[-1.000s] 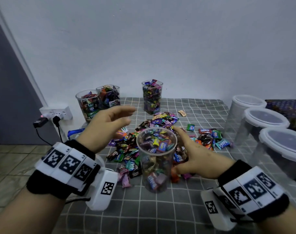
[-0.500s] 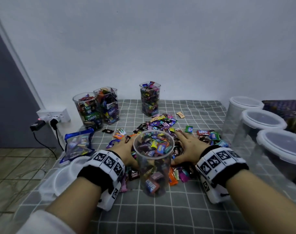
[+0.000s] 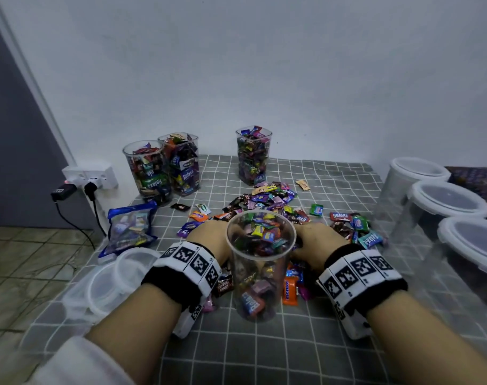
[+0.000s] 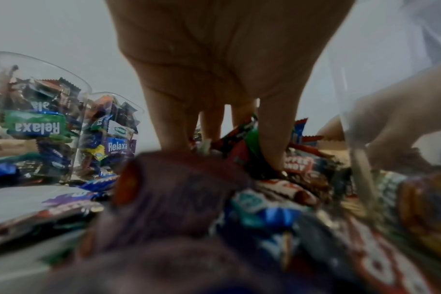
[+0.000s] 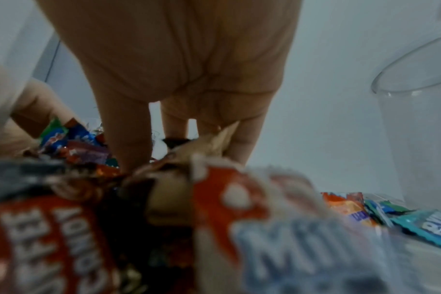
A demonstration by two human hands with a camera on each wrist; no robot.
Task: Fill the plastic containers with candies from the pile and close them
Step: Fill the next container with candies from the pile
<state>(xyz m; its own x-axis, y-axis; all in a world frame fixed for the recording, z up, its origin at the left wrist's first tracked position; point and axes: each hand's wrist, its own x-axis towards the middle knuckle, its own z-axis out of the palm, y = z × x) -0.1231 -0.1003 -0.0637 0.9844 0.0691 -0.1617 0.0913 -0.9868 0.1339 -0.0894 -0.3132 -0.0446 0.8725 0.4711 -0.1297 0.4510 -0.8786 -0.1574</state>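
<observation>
Both hands lie palm-down in the pile of candies (image 3: pixel 267 201), the left hand (image 3: pixel 209 240) and right hand (image 3: pixel 317 243) flanking the clear round container (image 3: pixel 260 262), fingers extended and slightly spread into the wrappers rather than clenched, though whether any candy is yet pinched I cannot tell. The container stands upright between the wrists, equally close to both, its open mouth just above and nearer the body than the fingertips, already nearly full. Crinkly glossy foil wrappers heap loosely on the checked cloth (image 3: pixel 264 357); smooth lids (image 3: pixel 117 276) wait at the left.
</observation>
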